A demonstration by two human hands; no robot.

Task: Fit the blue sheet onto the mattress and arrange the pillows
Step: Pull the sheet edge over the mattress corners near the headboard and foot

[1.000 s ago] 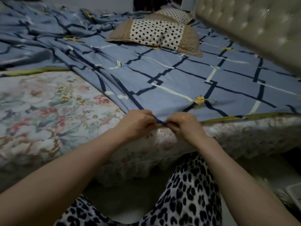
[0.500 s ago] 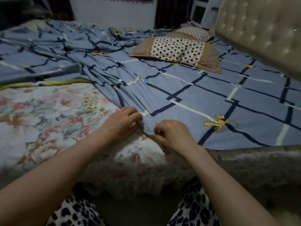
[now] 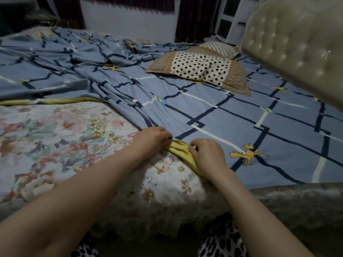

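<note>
The mattress [image 3: 55, 141] fills most of the view, its floral cover bare on the near left and along the near edge. The blue sheet [image 3: 232, 115] lies over the right and far parts of it, smooth and flat toward the headboard [image 3: 297, 45] but bunched into long folds that run from the far left down to the hands. Two dotted pillows [image 3: 200, 69] sit on the sheet close to the headboard, one behind the other, the nearer one lying crosswise.

At the near edge, both hands work the sheet's yellow hem [image 3: 182, 154]. The left hand [image 3: 152, 139] is closed on the hem's upper end, where the folds converge; the right hand [image 3: 209, 156] is clamped on the same band just beside it, lower and nearer the bed's edge. The hem runs on a slant between them, from upper left to lower right.

What matters for the next pull is that the uncovered part lies to the left of the grip (and slightly toward the camera), while the slack fabric trails away up and left. The left hand is the nearer to that bare area, so it looks best placed to draw the hem along the near edge leftward, with the right hand anchoring. The sheet is perhaps half fitted; the pillows are not yet arranged.
</note>
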